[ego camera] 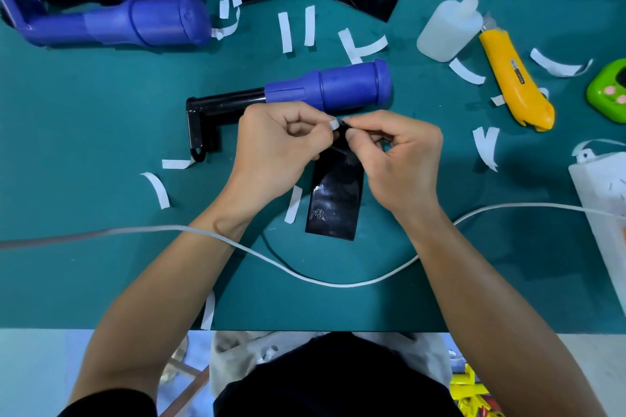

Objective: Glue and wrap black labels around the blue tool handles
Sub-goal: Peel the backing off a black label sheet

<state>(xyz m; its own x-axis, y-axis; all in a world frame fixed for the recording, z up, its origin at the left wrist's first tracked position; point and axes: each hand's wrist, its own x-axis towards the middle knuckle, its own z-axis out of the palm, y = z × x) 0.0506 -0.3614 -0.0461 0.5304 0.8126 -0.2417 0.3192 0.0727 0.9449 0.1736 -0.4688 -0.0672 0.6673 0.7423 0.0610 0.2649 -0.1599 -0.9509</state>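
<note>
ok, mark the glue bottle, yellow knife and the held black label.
glue bottle [447,32]: head view, bottle body.
yellow knife [515,78]: head view, mid casing.
black label [335,200]: head view, glossy lower half.

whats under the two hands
The black label lies on the green mat, lower part in view. The right hand pinches its top end, the left hand a white strip there; fingers cover the top edge.

Both bare forearms come up from the bottom corners of the frame and converge at centre. Left hand back up, fingers curled, thumb and forefinger pinching a white backing strip. Right hand just beside it, back up, fingers curled, thumb and forefinger pinching top end of black label. Fingertips of both hands almost meet.
</note>
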